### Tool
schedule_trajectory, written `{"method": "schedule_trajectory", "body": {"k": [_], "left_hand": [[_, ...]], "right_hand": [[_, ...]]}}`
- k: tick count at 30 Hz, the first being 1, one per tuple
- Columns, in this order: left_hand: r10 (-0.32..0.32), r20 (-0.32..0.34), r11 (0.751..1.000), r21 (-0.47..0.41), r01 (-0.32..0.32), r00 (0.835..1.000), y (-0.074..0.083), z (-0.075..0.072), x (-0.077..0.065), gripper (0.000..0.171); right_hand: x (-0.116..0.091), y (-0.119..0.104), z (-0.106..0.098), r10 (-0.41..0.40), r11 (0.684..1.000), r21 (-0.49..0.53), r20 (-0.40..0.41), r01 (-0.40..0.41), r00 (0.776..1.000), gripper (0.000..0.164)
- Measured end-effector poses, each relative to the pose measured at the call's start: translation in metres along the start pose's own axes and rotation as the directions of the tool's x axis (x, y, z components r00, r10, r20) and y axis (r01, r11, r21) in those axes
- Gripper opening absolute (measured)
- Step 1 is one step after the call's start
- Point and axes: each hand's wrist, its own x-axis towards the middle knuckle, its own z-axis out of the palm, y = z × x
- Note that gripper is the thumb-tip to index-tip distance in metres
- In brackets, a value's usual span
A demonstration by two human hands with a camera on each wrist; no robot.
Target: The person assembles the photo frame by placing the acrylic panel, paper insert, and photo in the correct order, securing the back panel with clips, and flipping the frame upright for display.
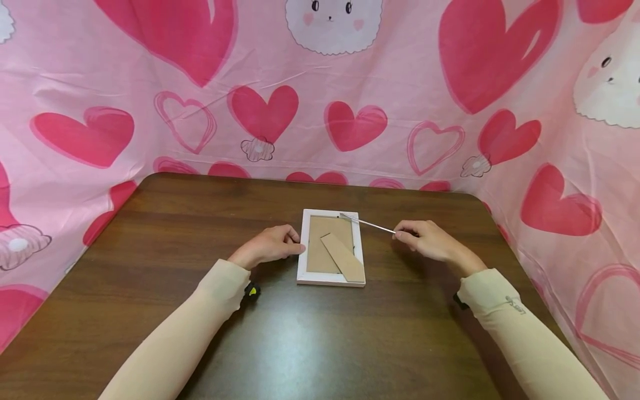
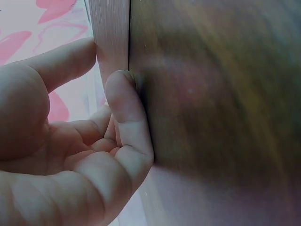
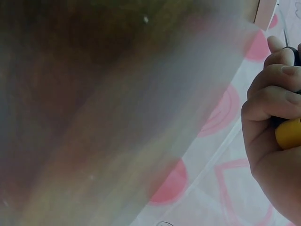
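Observation:
A white picture frame (image 1: 306, 244) lies face down on the table, its brown backing board (image 1: 320, 225) and slanted stand leg (image 1: 345, 260) showing. My left hand (image 1: 272, 244) holds the frame's left edge. In the left wrist view the thumb (image 2: 70, 63) touches the frame's side (image 2: 113, 33), and a curled finger presses low on it by the tabletop. My right hand (image 1: 425, 238) grips a screwdriver, whose thin metal shaft (image 1: 372, 224) reaches the frame's top inner edge near a small dark tab. Fingers wrap its yellow and black handle (image 3: 289, 134) in the right wrist view.
The dark wooden table (image 1: 240, 205) surrounds the frame on all sides. A pink cloth (image 1: 310, 78) with hearts hangs behind the table and along its sides.

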Motion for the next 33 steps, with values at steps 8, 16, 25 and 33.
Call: {"method": "schedule_trajectory", "body": {"k": [8, 16, 25, 33], "left_hand": [[0.012, -0.003, 1.000, 0.003, -0.012, 1.000, 0.000, 0.000, 0.000, 0.032], [0.019, 0.007, 1.000, -0.019, -0.019, 1.000, 0.001, 0.000, 0.001, 0.044], [0.048, 0.022, 0.999, 0.025, -0.048, 0.999, 0.003, -0.001, 0.001, 0.074], [0.134, 0.022, 0.985, 0.109, -0.136, 0.991, 0.001, 0.001, 0.002, 0.066]], "right_hand": [[0.005, -0.005, -0.012, -0.034, 0.997, -0.061, 0.053, 0.037, 0.998, 0.019], [0.016, -0.015, -0.027, -0.090, 0.983, -0.148, 0.099, 0.104, 0.991, 0.020], [0.035, -0.039, -0.052, -0.152, 0.927, -0.319, 0.160, 0.197, 0.975, 0.014], [0.047, -0.056, -0.067, -0.109, 0.889, -0.414, 0.219, 0.194, 0.970, 0.015]]}}
